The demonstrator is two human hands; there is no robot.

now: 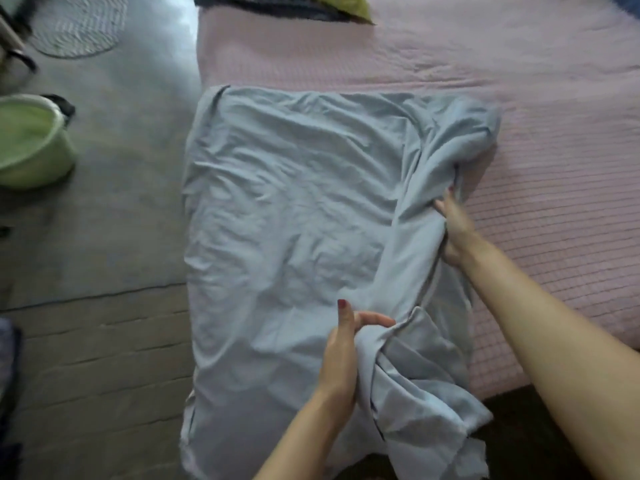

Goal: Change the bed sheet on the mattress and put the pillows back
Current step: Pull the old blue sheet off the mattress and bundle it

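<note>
Head view looks down on a light blue sheet (pixel 294 216) lying in a wrinkled, roughly rectangular folded layer on the near left part of a bed covered in a pink quilted cover (pixel 519 98). The sheet's left edge runs along the left side of the bed and its near end hangs toward the person. Along its right side the cloth is bunched into a thick, loose fold that runs from the far right corner down to the near edge. The left hand (pixel 343 355) grips this bunched fold near its near end, thumb up and fingers curled around the cloth. The right hand (pixel 455 230) holds the same fold farther up, its fingers tucked into the fabric at the sheet's right edge, so that part of the hand is hidden. The two hands are well apart, both clamped on the sheet, with bare forearms reaching in from the bottom of the picture. At the far end of the bed lie a yellow item (pixel 349 5) and some dark striped fabric (pixel 263 5) beside it, both cut off by the top edge. On the grey floor (pixel 114 188) left of the bed stand a pale green basket (pixel 31 140) and, farther away, a round woven mat (pixel 78 24).
</note>
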